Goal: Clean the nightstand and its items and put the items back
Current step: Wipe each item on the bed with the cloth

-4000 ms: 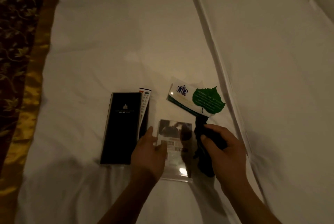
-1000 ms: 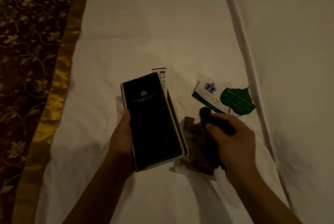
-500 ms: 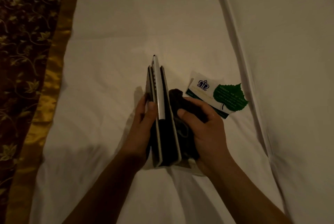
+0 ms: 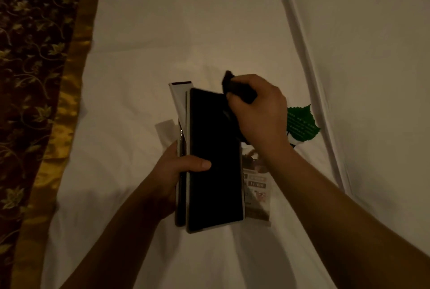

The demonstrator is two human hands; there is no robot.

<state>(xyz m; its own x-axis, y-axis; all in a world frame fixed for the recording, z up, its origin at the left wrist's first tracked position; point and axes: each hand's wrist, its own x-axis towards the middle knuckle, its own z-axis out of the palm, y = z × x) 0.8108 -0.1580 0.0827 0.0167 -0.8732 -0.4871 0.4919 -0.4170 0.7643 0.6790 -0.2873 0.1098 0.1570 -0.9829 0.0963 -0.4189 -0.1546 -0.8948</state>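
Observation:
My left hand grips a black folder together with a white remote control behind it, holding both raised above the white bed sheet. The folder's plain black side faces me. My right hand is closed on a dark cloth pressed against the folder's upper right edge. Beneath the folder lies a clear acrylic sign holder with a printed card. A green leaf-shaped card peeks out to the right of my right hand.
A dark floral bed runner with a gold border runs down the left side. A folded white duvet edge runs diagonally on the right. A small pale slip lies left of the remote.
The folder has turned from edge-on to showing its plain black back. My right hand with the cloth has moved up from the folder's side to its top right edge.

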